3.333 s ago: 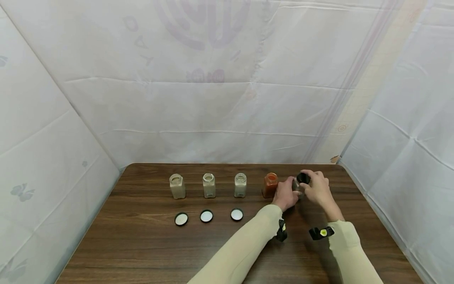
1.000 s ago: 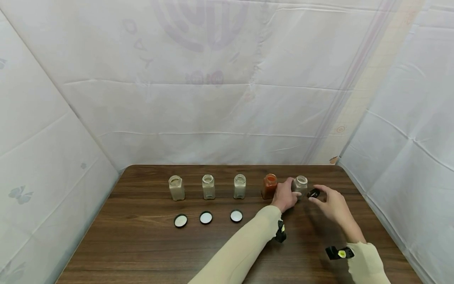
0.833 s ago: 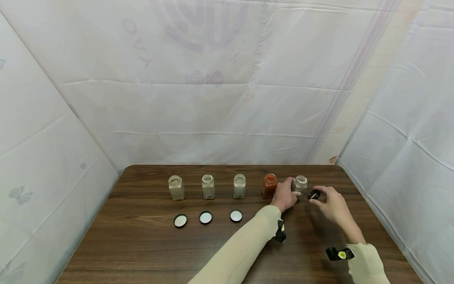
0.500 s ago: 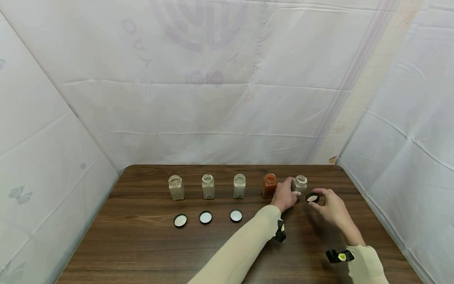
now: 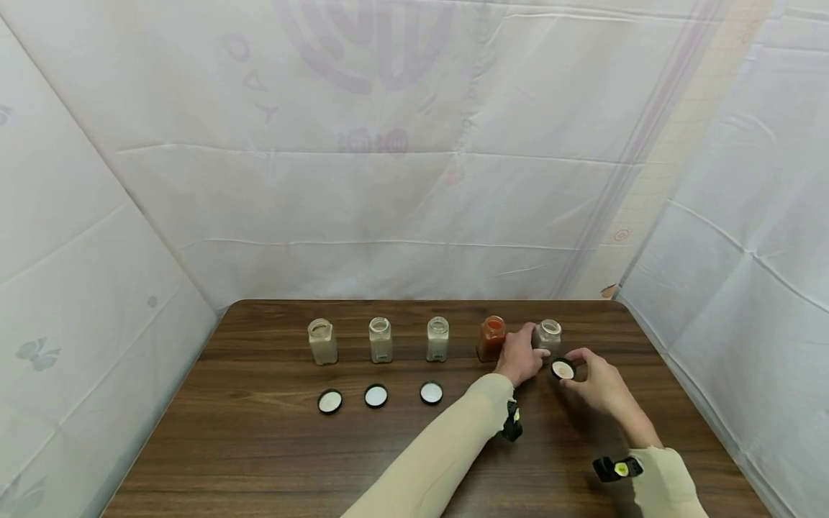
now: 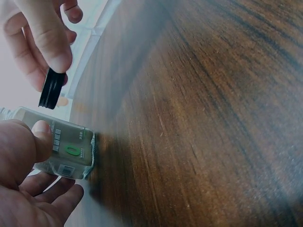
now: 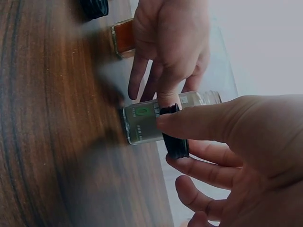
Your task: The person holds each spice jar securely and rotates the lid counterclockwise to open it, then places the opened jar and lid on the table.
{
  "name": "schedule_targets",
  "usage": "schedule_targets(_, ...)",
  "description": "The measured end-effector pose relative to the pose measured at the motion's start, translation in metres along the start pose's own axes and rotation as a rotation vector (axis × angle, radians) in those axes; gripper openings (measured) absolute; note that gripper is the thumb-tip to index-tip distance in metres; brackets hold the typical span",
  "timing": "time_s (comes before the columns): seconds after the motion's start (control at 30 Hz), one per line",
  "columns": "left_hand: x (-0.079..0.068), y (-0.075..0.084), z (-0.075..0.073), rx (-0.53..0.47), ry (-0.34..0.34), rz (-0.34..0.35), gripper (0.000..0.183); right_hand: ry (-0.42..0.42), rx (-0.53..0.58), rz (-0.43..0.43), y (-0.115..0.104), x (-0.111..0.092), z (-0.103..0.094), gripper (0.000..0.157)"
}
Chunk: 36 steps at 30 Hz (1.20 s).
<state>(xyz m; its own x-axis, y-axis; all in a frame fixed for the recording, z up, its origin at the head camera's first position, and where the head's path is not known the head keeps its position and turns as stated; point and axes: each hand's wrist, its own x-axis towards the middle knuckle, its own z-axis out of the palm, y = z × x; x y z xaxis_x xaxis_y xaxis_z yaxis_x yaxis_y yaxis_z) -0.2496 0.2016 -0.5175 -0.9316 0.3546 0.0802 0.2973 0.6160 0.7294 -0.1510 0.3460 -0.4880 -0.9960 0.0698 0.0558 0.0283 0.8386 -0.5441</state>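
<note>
At the right end of a row of glass jars, my left hand [image 5: 520, 357] grips an uncapped jar [image 5: 549, 335], thumb and fingers on opposite sides. The jar stands upright on the table, and the left wrist view shows a green mark on its label. My right hand [image 5: 599, 385] pinches a black screw lid [image 5: 563, 370] by its rim, thumb against fingers. The lid is held just in front of the jar and apart from it, white inside turned up. Left of my left hand stands an uncapped jar with red contents [image 5: 492, 339].
Further left stand three uncapped jars with pale contents, the nearest one [image 5: 437, 339] included. Three lids, such as this one [image 5: 431, 393], lie white side up before them. Another black lid [image 7: 94, 7] shows in the right wrist view. Cloth walls [image 5: 388, 216] border the wooden table [image 5: 272, 460].
My right hand has lifted the lid off the jar, drawn it right and towards me, then turned its white inside up and lowered it. My left hand has stayed on the jar.
</note>
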Motion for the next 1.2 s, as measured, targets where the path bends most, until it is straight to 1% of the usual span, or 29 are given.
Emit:
schedule_targets(0.23, 0.002, 0.0, 0.001, 0.021, -0.001, -0.003, 0.042, -0.051, -0.005, 0.025, 0.003, 0.005, 0.006, 0.045)
schedule_targets(0.4, 0.002, 0.001, 0.0, 0.023, -0.001, -0.006, 0.042, -0.077, -0.021, 0.055, 0.001, 0.008, 0.011, 0.044)
schedule_targets(0.7, -0.001, 0.003, -0.002, 0.03, -0.009, -0.015, 0.042, -0.083, -0.047, 0.055, -0.006, 0.008, 0.018, 0.042)
schedule_targets(0.83, -0.001, 0.002, -0.002, 0.031, -0.013, -0.017, 0.042, -0.097, -0.052, 0.056, -0.008, 0.009, 0.02, 0.044)
schedule_targets(1.03, -0.002, 0.002, -0.002, 0.032, -0.009, -0.009, 0.043, -0.123, -0.066, 0.077, -0.008, 0.013, 0.024, 0.046)
schedule_targets(1.2, -0.003, 0.004, -0.003, 0.018, -0.013, -0.016, 0.042, -0.12, -0.085, 0.077, -0.007, 0.014, 0.028, 0.047)
